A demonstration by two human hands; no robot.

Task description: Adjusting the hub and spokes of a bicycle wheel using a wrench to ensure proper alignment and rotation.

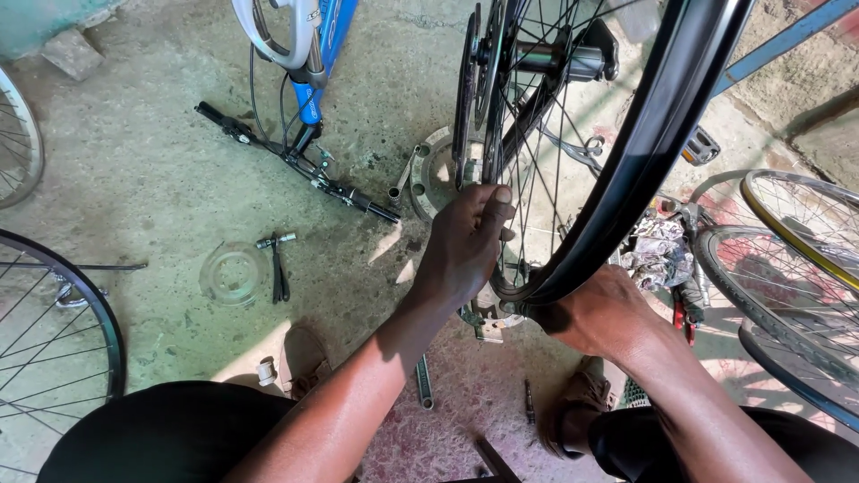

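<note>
A black bicycle wheel [658, 125] with thin spokes stands upright in front of me, its rim resting near the concrete floor. A cog set [472, 85] and hub [564, 61] sit at its centre. My left hand [465, 246] reaches in among the spokes, its thumb pressed on a spoke close to the cogs. Lower and to the right, my right hand [604, 313] is closed around the bottom of the rim. My knees and sandalled feet frame the bottom of the view.
An upturned blue bicycle fork with black handlebar [295, 152] lies at the back. A clear plastic disc [233, 273] and small tool [279, 268] lie on the left. Spare wheels stand at the left edge [63, 340] and right [787, 259]. A crumpled rag [658, 250] lies behind the wheel.
</note>
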